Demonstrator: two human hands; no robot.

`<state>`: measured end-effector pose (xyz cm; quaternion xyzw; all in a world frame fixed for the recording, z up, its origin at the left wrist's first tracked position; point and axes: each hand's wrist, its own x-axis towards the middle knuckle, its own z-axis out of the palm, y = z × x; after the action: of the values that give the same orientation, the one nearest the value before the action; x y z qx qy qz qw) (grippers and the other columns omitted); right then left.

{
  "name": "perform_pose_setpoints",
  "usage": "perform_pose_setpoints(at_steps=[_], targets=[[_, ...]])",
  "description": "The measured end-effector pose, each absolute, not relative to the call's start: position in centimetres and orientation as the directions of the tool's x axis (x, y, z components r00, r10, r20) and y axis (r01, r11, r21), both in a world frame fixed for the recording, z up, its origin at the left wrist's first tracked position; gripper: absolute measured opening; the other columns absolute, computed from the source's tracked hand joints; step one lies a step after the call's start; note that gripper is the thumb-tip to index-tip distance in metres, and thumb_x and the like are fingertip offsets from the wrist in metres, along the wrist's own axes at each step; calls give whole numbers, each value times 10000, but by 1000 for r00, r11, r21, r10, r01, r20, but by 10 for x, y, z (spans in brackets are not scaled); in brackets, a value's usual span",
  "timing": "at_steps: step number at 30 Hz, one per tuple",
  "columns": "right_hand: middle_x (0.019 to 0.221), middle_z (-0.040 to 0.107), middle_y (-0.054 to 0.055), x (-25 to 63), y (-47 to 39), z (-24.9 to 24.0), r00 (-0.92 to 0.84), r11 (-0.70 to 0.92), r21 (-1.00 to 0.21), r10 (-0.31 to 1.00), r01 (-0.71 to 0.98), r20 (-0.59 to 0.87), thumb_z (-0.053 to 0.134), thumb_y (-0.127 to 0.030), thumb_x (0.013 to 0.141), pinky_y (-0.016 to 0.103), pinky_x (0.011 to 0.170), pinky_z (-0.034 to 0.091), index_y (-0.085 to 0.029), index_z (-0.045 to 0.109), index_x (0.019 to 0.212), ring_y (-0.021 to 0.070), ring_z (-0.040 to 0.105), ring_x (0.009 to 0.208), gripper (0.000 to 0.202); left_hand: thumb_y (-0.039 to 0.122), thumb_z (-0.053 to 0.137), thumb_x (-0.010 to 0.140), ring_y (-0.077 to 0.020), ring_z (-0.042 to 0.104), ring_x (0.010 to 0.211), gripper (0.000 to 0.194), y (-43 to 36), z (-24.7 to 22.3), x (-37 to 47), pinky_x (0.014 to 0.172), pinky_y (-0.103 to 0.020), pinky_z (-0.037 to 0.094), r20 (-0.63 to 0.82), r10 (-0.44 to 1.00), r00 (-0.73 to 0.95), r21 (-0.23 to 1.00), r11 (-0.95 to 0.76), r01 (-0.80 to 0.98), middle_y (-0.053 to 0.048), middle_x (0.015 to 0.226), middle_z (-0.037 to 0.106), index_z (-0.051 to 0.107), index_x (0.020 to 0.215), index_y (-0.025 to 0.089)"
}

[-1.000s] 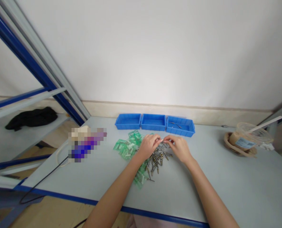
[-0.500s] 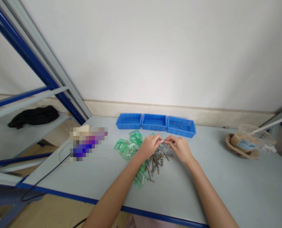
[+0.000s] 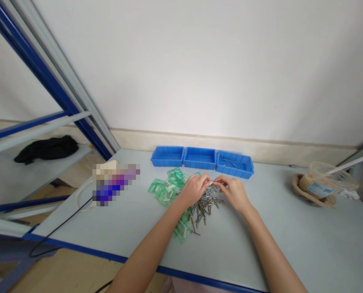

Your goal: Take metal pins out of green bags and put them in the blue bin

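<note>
My left hand (image 3: pixel 196 190) and my right hand (image 3: pixel 234 193) meet fingertip to fingertip above the middle of the table. Both are closed in a pinch on one small thin metal pin (image 3: pixel 213 182), mostly covered by the fingers. Under and in front of them lies a loose pile of metal pins (image 3: pixel 203 208), some silver, some brass-coloured. Small green plastic bags (image 3: pixel 166 190) with pale labels spread to the left of the pile, partly behind my left hand and forearm.
Behind the hands stand three blue trays in a row: left (image 3: pixel 168 162), middle (image 3: pixel 200 163), right (image 3: pixel 235 171). The right one holds a few thin metal pieces. Far right is a plastic cup (image 3: pixel 318 188) in a brown holder. A cable (image 3: pixel 62 221) crosses the left side near a blurred-out object (image 3: pixel 111 189).
The view has shifted slightly, so the scene sits a little further right. Both hands keep their pinch on the pin, with only a small shift of the fingers.
</note>
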<state>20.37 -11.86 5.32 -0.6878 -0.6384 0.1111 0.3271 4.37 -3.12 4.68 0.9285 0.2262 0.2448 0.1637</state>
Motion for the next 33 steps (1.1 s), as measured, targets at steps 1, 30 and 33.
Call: perform_pose_setpoints(at_steps=[1, 30, 33], targets=[[720, 696, 7, 204, -119, 53, 168, 19, -587, 950, 810, 263, 454, -423, 876, 264, 627, 410, -232, 659, 854, 173, 630, 634, 281, 292, 362, 952, -153, 567, 736, 178, -31, 47, 44, 743, -285, 389, 377, 499, 780, 416, -844, 339, 5, 775, 617, 505, 950, 185], [773, 702, 12, 202, -119, 54, 152, 59, -569, 936, 820, 316, 422, -393, 892, 265, 628, 419, -239, 668, 853, 172, 627, 643, 293, 270, 356, 954, -151, 568, 749, 215, -31, 47, 44, 738, -283, 393, 381, 502, 777, 395, -848, 354, -5, 787, 632, 550, 912, 188], [787, 701, -1, 201, -119, 55, 138, 62, -589, 948, 806, 288, 422, -398, 894, 265, 630, 420, -247, 654, 907, 164, 624, 628, 277, 240, 323, 959, -147, 555, 722, 270, -31, 47, 43, 724, -279, 385, 384, 476, 791, 385, -861, 332, -2, 737, 615, 549, 823, 181]])
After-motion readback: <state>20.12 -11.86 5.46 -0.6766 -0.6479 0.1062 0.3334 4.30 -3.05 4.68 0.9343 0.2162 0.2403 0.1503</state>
